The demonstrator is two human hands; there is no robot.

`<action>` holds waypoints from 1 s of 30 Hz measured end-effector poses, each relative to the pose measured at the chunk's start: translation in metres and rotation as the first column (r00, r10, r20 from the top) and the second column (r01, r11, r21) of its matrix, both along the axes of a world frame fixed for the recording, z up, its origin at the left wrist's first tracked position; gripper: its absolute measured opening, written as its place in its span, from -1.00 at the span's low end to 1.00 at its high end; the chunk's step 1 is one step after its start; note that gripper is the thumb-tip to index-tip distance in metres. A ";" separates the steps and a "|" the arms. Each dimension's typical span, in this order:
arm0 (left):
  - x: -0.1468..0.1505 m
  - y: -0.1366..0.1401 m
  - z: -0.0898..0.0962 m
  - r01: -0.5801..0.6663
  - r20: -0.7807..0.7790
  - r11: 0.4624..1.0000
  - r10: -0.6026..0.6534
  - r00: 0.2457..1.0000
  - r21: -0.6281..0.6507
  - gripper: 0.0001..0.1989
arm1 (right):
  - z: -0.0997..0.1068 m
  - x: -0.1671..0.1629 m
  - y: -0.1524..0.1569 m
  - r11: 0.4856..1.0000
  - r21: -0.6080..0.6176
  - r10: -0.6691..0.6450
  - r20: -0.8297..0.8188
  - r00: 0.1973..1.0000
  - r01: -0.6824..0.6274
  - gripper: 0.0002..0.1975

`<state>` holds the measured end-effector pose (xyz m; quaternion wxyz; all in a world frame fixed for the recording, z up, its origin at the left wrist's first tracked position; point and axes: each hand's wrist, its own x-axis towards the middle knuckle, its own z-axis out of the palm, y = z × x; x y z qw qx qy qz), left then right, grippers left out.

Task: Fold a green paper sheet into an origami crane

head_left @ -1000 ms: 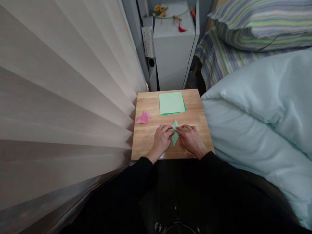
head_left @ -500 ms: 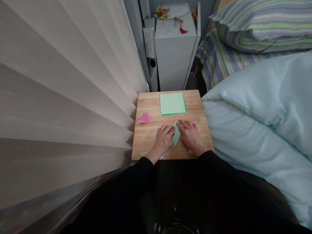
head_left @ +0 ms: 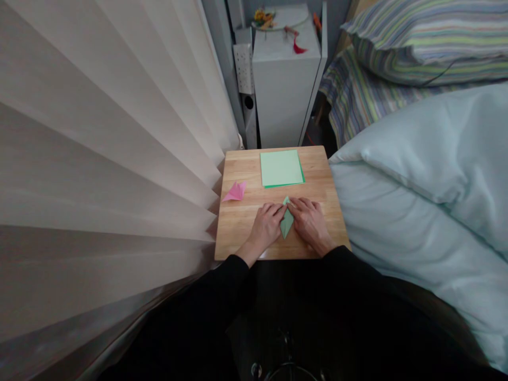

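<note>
Pale wooden surface point(head_left: 234, 222), green folded-paper diamond point(head_left: 286, 224) sat between left hand point(head_left: 267, 222) and right hand point(head_left: 309, 219), both half-curled, touching it; couldn't tell if gripping.

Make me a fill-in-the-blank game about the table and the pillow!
1. The paper between the left hand and right hand is coloured ____.
2. The folded shape near the left edge of the table is coloured ____.
3. Compared with the hands, the flat sheets lie ____ from the person.
4. The pillow has a pattern of ____.

Missing words: green; pink; farther; stripes.
</note>
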<state>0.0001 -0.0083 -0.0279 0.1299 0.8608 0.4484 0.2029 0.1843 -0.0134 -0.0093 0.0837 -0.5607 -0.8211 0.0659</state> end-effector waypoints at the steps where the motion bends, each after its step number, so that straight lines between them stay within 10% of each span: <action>1: 0.000 0.000 0.000 0.004 -0.004 1.000 -0.004 1.000 0.006 -0.57 | 0.000 0.000 0.000 1.000 0.002 -0.001 -0.001 1.000 0.001 -0.61; 30: 0.004 0.005 0.001 -0.049 0.102 0.999 0.050 0.993 -0.008 -0.72 | -0.006 0.002 -0.003 0.998 0.042 0.038 -0.070 0.997 -0.035 -0.55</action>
